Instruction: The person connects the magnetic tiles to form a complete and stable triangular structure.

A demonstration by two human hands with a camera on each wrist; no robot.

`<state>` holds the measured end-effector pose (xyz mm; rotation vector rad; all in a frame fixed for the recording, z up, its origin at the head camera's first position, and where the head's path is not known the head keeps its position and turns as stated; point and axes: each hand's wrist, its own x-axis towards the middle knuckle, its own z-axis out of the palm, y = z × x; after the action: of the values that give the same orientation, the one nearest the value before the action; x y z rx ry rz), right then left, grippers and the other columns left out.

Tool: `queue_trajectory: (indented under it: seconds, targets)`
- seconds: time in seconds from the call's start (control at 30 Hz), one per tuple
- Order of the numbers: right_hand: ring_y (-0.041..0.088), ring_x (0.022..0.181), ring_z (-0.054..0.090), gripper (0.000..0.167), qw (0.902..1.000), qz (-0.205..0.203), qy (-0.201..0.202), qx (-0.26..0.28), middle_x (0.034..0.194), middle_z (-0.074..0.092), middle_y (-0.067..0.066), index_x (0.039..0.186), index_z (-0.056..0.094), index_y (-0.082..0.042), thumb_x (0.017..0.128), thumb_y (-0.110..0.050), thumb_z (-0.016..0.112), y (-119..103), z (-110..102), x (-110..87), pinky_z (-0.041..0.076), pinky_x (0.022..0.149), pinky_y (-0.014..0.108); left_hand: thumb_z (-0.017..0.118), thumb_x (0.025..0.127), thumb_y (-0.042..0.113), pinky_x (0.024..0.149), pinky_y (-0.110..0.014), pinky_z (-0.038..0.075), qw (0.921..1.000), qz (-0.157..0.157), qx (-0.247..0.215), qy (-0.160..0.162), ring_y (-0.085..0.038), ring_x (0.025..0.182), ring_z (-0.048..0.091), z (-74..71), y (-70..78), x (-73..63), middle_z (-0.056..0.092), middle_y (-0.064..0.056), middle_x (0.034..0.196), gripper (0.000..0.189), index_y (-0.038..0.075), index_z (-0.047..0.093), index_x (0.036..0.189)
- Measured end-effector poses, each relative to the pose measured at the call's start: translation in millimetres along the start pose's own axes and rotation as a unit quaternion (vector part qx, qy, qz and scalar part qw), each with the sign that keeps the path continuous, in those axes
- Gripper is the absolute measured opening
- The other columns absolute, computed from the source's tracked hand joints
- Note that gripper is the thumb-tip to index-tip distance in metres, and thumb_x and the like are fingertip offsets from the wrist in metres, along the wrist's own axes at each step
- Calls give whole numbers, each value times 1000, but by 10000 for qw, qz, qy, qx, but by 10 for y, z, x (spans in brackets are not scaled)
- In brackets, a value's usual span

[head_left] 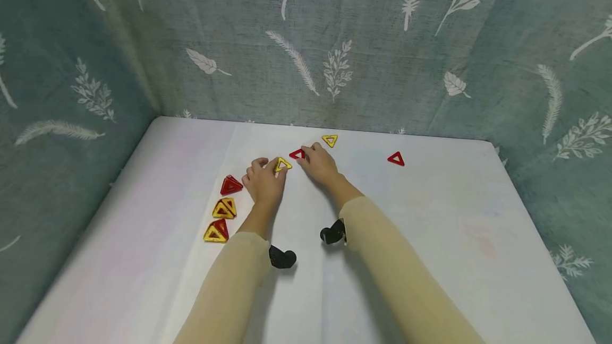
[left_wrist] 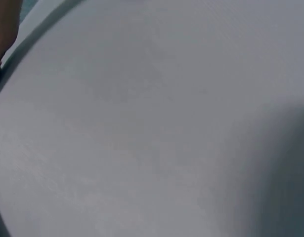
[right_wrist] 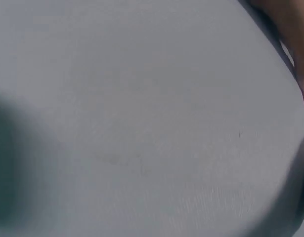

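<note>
On the white table (head_left: 430, 238) my left hand (head_left: 264, 180) pinches a yellow triangle frame (head_left: 282, 164) between thumb and fingers. Just to its right, my right hand (head_left: 319, 162) holds a red triangle frame (head_left: 297, 154) at its fingertips. A loose yellow triangle (head_left: 329, 140) lies just beyond the right hand, and a loose red triangle (head_left: 396, 159) lies farther right. Left of my left hand stand three small pyramids built of triangles: a red one (head_left: 231, 185), a yellow and red one (head_left: 224, 208), and another (head_left: 216, 231) nearest me. Both wrist views show only blurred white table surface.
Green leaf-patterned cloth (head_left: 306, 41) walls the table at the back and both sides. A black wrist camera is strapped under each forearm (head_left: 282, 257) (head_left: 333, 233). Bare white surface fills the table's right half and near side.
</note>
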<state>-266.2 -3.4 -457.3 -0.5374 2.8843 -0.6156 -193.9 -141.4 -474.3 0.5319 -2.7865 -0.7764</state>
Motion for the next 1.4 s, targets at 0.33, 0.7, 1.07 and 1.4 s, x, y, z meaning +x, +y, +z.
queue_trajectory:
  seconds: [0.33,0.7,1.07,1.4]
  targets:
    - [21,100,55,40,9996,-252,42,-86,116,51,9,139,49,-15,100,-24,45,48,17,-114,45,88,34,57,91,42,97,-47,25,9982,507,46,-314,-30,119,39,0,-16,-40,44,-9,135,44,23,59,130]
    - [25,106,53,41,9965,-537,623,-125,122,52,11,136,53,-15,97,-27,53,86,103,-281,42,92,38,57,91,43,99,-47,25,9973,574,68,-462,-29,123,36,-24,-11,-38,42,-9,138,47,21,56,133]
    - [24,109,53,31,9922,-383,1071,513,119,56,7,116,66,-15,90,-32,64,142,180,-413,41,94,39,60,87,50,102,-49,22,9948,727,134,-698,-32,125,35,-12,-22,-54,39,-10,140,57,21,53,135]
    - [21,104,53,25,9884,-56,1110,1038,112,58,5,107,69,-13,88,-29,67,156,168,-480,44,90,36,62,86,49,102,-49,21,9912,978,29,-887,-31,122,35,-3,-41,-79,41,-11,136,56,24,54,135]
